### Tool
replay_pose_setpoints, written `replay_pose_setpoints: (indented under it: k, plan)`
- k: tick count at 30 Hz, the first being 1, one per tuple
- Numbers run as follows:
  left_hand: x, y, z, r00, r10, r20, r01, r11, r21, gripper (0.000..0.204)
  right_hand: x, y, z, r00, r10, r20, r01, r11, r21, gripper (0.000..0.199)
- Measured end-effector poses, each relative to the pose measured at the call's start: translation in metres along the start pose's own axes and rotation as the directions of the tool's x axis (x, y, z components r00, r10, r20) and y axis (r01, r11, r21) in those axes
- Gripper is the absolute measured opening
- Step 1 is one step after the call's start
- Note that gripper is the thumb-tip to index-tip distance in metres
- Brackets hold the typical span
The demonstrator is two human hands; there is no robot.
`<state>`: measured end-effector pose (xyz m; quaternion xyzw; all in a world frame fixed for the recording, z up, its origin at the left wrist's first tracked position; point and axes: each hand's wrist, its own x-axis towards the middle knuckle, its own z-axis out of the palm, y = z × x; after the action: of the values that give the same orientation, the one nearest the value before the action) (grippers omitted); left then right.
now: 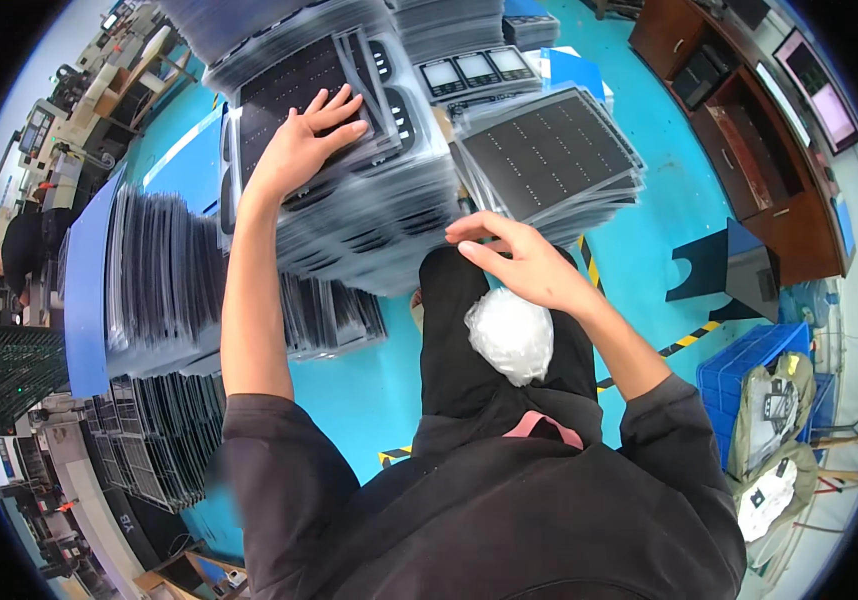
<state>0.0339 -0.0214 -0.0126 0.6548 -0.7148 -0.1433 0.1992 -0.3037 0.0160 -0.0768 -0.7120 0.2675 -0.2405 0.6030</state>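
Looking down over our own shoulders here, we've got both hands out in front of us above a bright blue floor [379, 390]. Our left hand [301, 143] is spread flat, fingers open, palm pressed on top of a tall stack of clear plastic trays [369, 215] with dark inserts. It's not gripping anything, just resting on the top tray. Our right hand [527, 262] is open too, fingers loosely curled, hovering just beside the lower right corner of that same stack; we can't tell if the fingertips actually touch the tray edges. Right under that hand, on our lap against the black trousers, sits a crumpled white plastic bag [511, 335].

To the right of the main stack there's a second, shorter tray stack [549, 155], tilted a bit, with a dotted dark sheet on top. Behind it there are more piles, and off to our left a long row of trays [164, 270] stands on edge like files. A blue crate [754, 372] sits at the right, near some brown wooden cabinets [749, 150]. Yellow-black tape [684, 342] runs across the floor by our knee.
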Motion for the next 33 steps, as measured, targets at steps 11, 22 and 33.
replay_pose_setpoints:
  k: [11,22,33]
  plan:
    - [-0.003,0.004,0.006,1.0,0.002,-0.024,-0.001,1.0,0.028,0.056,0.025,-0.012,0.005,0.998,-0.007,0.069,0.008,1.0,-0.006,0.03]
    - [-0.004,0.009,0.006,0.998,-0.038,-0.045,0.039,0.999,0.019,0.055,0.024,0.01,-0.001,0.998,0.06,0.018,-0.06,0.998,0.022,0.03]
    - [0.0,0.009,0.005,0.998,-0.063,-0.025,0.063,0.998,-0.002,0.054,0.022,0.023,0.005,0.994,0.093,0.058,-0.095,0.995,0.042,0.035]
